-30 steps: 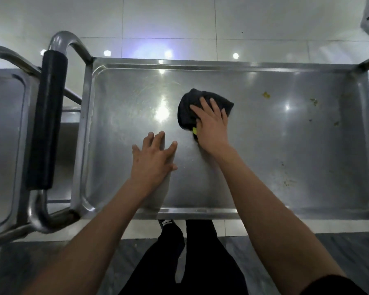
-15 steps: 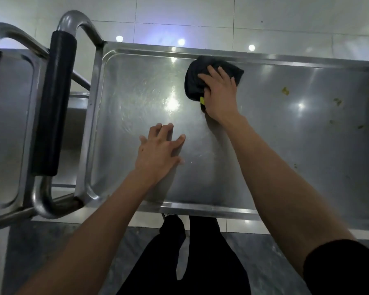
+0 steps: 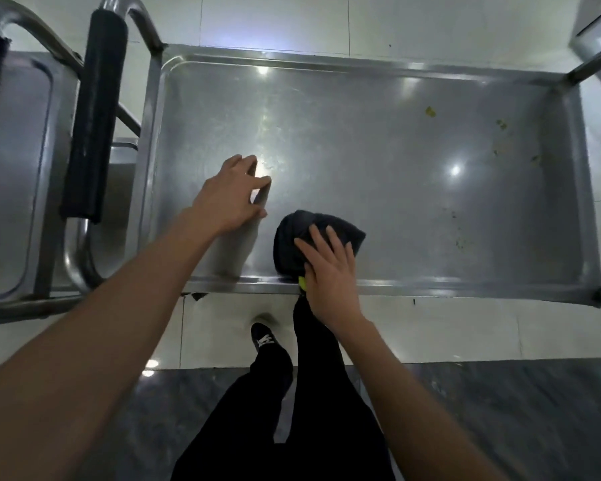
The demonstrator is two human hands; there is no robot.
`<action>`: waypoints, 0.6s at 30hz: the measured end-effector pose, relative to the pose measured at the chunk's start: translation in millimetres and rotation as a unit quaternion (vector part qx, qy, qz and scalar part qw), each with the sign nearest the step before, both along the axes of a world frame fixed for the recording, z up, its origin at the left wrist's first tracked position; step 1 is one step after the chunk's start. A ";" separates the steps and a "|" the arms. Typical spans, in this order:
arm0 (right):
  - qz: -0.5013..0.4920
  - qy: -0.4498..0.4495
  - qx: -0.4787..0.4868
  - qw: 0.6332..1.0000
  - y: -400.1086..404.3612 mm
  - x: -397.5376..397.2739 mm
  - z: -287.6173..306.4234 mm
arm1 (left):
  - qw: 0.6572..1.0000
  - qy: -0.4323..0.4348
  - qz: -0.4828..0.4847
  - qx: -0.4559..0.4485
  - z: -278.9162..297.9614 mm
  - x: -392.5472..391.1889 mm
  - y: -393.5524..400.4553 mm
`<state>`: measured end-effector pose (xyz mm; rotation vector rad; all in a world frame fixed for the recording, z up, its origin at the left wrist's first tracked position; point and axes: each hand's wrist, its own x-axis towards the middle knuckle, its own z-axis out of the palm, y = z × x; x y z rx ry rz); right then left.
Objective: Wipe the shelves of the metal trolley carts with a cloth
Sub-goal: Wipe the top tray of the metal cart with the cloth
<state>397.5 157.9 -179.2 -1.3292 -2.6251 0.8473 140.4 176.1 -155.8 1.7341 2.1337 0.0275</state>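
A steel trolley's top shelf (image 3: 379, 161) fills the middle of the head view. A dark cloth (image 3: 292, 237) with a bit of yellow-green at its edge lies bunched on the shelf by the near rim. My right hand (image 3: 330, 272) presses flat on the cloth, fingers straight, heel over the rim. My left hand (image 3: 231, 194) rests on the bare shelf to the left of the cloth, fingers straight and a little spread. Yellowish crumbs and specks (image 3: 430, 111) dot the shelf's right part.
A second steel trolley (image 3: 18, 168) stands against the left end. Black-padded push handles (image 3: 92, 116) rise between the two carts. My legs in black trousers and a shoe (image 3: 262, 338) stand on the tiled floor below the near rim. A metal frame (image 3: 594, 39) shows at top right.
My right hand has dragged the cloth from the far rim back to the near rim. My left hand has stayed on the shelf, its fingers a little more spread.
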 end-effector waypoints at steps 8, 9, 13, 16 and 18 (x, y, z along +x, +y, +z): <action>0.003 -0.015 0.023 1.000 -17.6 2.3 1.5 | 0.994 0.064 0.088 -0.031 -6.4 -10.5 -19.0; 0.000 -0.012 0.031 0.999 -15.1 0.1 0.6 | 0.994 0.051 0.094 -0.036 -7.4 -12.7 -21.5; 0.002 -0.008 0.057 0.998 8.7 -16.2 -5.1 | 0.995 0.069 0.061 -0.040 -7.7 -13.3 -24.3; 0.008 -0.011 0.060 0.998 43.4 -41.9 -8.3 | 0.994 0.079 0.062 -0.039 -10.3 -13.3 -25.1; 0.009 -0.021 0.052 0.998 73.9 -64.2 -9.2 | 0.994 0.086 0.060 -0.037 -12.4 -14.3 -26.5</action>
